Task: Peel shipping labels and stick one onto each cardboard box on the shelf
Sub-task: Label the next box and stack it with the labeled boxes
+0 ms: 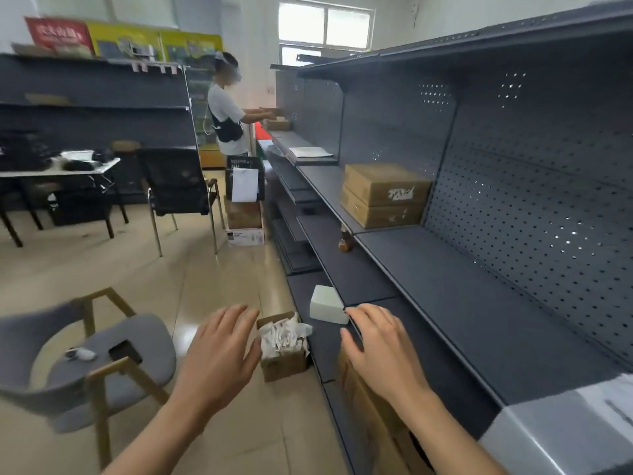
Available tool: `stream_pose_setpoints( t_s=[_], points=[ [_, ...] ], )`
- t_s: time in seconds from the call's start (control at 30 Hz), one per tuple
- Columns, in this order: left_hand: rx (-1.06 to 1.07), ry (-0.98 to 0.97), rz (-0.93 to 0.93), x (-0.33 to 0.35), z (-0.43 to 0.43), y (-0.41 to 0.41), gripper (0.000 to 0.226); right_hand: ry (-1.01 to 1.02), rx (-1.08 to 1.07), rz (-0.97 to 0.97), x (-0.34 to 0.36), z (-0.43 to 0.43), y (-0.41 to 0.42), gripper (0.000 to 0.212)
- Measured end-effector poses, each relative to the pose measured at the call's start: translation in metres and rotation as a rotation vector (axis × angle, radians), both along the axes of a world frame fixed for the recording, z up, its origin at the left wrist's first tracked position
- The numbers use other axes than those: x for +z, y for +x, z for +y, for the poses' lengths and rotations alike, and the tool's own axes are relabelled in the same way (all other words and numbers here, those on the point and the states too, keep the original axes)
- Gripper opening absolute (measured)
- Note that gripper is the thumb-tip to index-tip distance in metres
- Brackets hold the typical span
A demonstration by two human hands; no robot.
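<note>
Above the low shelf (303,286), the left hand (219,351) and right hand (380,347) hang empty, fingers (368,311) spread, probably reaching for the label stack (325,303).

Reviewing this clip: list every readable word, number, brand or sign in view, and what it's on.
Nothing reads clearly.
Red sign atop the far shelving: white characters, blurred.
Upper cardboard box on the shelf: white marking, illegible.
White carton on the floor: dark print, too small.
Black crate: white print, too small.
</note>
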State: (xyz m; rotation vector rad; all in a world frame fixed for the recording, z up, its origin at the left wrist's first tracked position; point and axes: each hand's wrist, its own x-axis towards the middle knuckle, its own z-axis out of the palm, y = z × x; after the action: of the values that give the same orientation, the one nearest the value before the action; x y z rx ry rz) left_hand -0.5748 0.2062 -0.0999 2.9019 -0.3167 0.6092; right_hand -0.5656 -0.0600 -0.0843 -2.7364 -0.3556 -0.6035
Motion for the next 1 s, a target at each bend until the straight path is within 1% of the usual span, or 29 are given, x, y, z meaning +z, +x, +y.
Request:
stream_pose_setpoints(
  t_s=[0.2, 0.33, 0.43, 0.6, 0.8, 0.9, 1.0],
  points=[
    [0.066, 0.003, 0.032, 0.012, 0.018, 0.093, 0.055, 0.01, 0.036, 0.023, 0.005, 0.021, 0.107, 0.041],
    [0.083, -0.064, 0.041, -0.001, 0.039, 0.148, 0.055, -0.008, 0.067, 0.076, -0.002, 0.044, 0.167, 0.045],
    [0.073, -0.086, 0.062, -0.015, 0.059, 0.2, 0.056, -0.024, 0.048, 0.075, -0.011, 0.064, 0.217, 0.044],
    [-0.002, -0.118, 0.084, -0.022, 0.091, 0.301, 0.055, -0.077, -0.032, 0.065, -0.016, 0.095, 0.295, 0.037],
    [-0.139, -0.133, 0.074, -0.014, 0.104, 0.411, 0.053, -0.116, -0.151, 0.116, -0.007, 0.114, 0.368, 0.043],
    [-0.186, -0.18, 0.092, -0.015, 0.1, 0.454, 0.048, -0.097, -0.207, 0.13, -0.008, 0.114, 0.398, 0.043],
    [-0.233, -0.21, 0.107, -0.015, 0.09, 0.494, 0.049, -0.082, -0.256, 0.144, -0.008, 0.108, 0.427, 0.045]
  ],
)
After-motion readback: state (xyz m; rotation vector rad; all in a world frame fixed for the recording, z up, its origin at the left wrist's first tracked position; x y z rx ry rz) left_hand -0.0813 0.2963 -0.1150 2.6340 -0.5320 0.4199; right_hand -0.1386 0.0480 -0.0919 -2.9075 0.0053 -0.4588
